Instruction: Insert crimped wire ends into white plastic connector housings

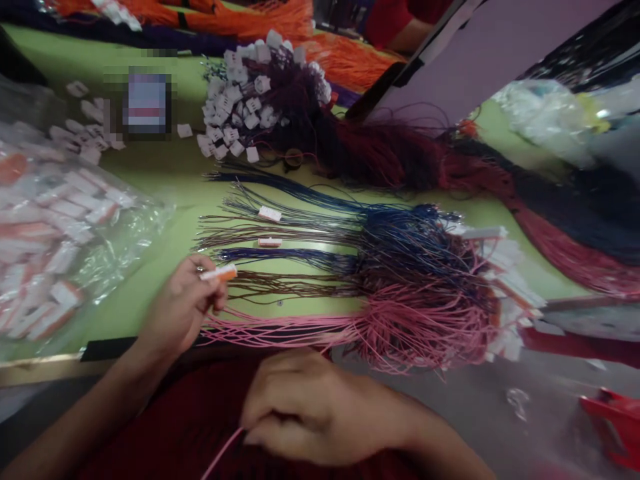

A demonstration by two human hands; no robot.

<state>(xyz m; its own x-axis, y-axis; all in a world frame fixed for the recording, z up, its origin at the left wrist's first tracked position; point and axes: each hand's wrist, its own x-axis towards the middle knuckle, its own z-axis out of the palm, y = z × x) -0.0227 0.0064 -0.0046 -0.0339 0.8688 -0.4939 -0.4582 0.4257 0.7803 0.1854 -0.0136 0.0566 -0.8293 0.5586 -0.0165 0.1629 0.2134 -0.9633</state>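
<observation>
The left hand (175,313) is closed, thumb and fingertips pinching a small white plastic connector housing with an orange end (220,273). The housing is a short rectangular block, held level just above the near edge of the green table top (165,173), with its orange end pointing toward the wire ends. The right hand (310,407) is curled shut low in view, over a dark red garment (200,413), and grips a single thin pink wire (223,452) that runs out from under the fingers toward the lower left. In front of both hands lies a fan of pink wires (400,320), its free ends reaching toward the left hand. Beyond it lie a row of thin brown wires (280,280) and a row of dark blue wires (300,200), all gathered into one tangle at the right. Two more small white housings (270,214) rest on these wires, apart from the hand. A clear plastic bag of white and orange housings (60,227) sits at the left edge of the table. A heap of white housings on dark purple wires (250,100) lies farther back, near a band of orange wires (240,17). A red sleeve of another person (395,23) shows at the top.
</observation>
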